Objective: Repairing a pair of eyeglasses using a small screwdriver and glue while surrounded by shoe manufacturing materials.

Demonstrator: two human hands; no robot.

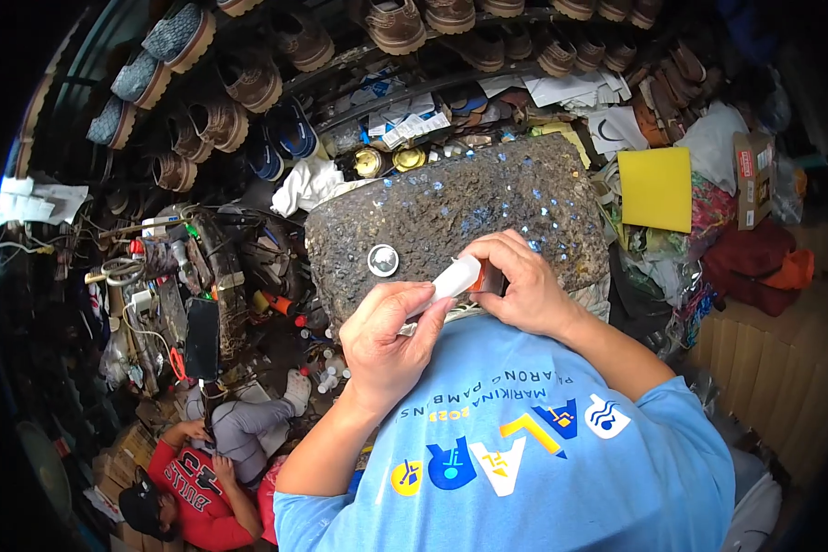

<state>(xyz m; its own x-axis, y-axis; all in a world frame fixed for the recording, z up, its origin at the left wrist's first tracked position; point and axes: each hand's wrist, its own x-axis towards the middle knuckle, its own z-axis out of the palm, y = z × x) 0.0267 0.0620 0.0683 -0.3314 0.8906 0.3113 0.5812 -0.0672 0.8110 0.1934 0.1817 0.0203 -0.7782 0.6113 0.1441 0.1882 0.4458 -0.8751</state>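
From the head camera, your left hand point(386, 336) is curled around the lower end of a small white tube point(454, 278), thumb and fingers pinching it; your right hand point(515, 281) closes its fingertips over the tube's far end, where a bit of orange-red point(477, 278) shows, whether cap or label you cannot tell from here; the tube sits between both hands, just above the near edge of the dark, speckled stone slab point(451, 207) that serves as your bench; a small round metal lid point(383, 260) lies on the slab just left of your hands, apart from them. I judge you are at the opening or nozzle-handling step, with nothing yet dispensed on the slab; the next move calls for a steady left grip on the body while the right fingers turn or pull at the tip, keeping the tube angled away from your blue shirt point(543, 442); racks of shoes point(248, 83) hang beyond the slab.
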